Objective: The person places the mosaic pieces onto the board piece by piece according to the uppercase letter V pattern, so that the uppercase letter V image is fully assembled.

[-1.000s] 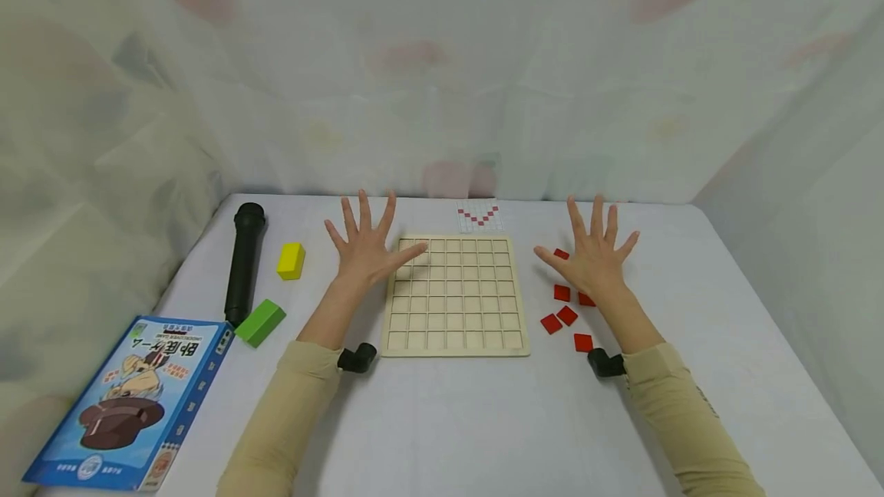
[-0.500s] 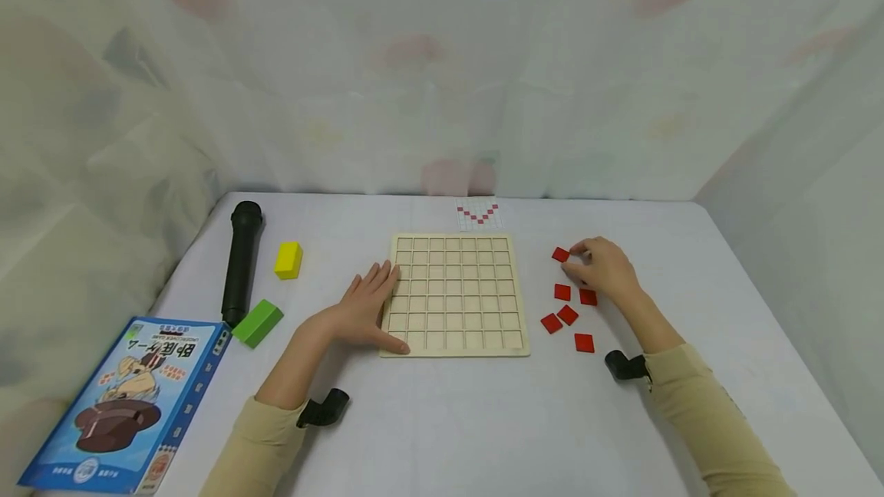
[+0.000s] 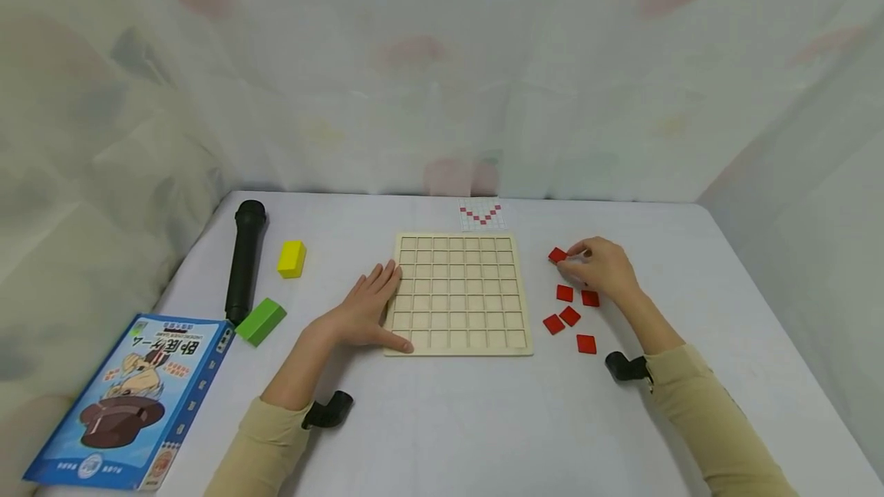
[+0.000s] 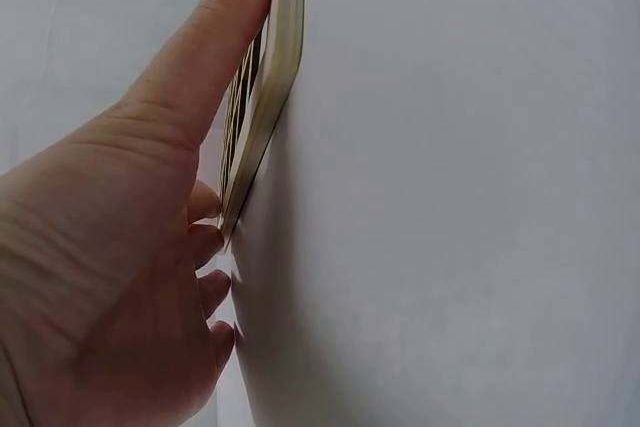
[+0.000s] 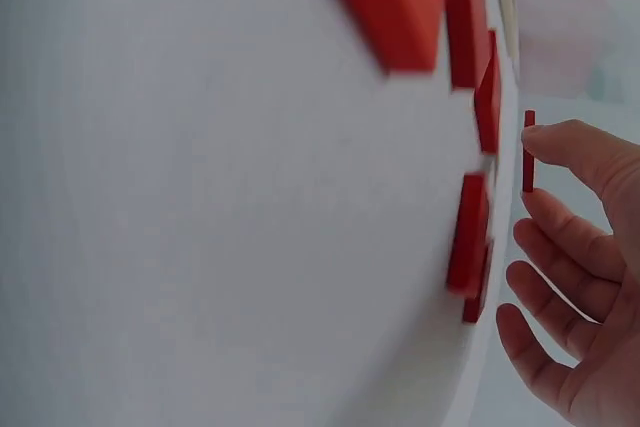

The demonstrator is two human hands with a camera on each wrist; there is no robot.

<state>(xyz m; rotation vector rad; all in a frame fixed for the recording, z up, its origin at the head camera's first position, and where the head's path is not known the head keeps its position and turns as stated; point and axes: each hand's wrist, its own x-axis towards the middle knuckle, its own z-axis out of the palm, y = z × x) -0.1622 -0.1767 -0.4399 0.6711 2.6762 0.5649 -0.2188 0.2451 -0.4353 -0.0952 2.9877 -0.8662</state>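
Note:
A pale wooden grid board [image 3: 459, 303] lies flat in the middle of the table in the head view. My left hand [image 3: 361, 314] rests against its left side, fingers extended along the edge and thumb at the near left corner. The left wrist view shows the thumb [image 4: 205, 42] on the board's rim. To the right of the board, my right hand [image 3: 602, 267] pinches a square red tile [image 5: 529, 162] between thumb and index finger. Several other red tiles [image 3: 569, 316] lie scattered on the cloth just nearer than that hand.
Behind the board lies a small pattern card [image 3: 482, 215] with red squares in a V. At left are a black microphone [image 3: 245, 259], a yellow block [image 3: 291, 259], a green block [image 3: 260, 322] and a blue game box [image 3: 131, 405]. Cloth walls enclose the table.
Both hands came down from spread fingers above the table: the left onto the board's left edge, the right to the farthest red tile, which has since shifted slightly left in its pinch.

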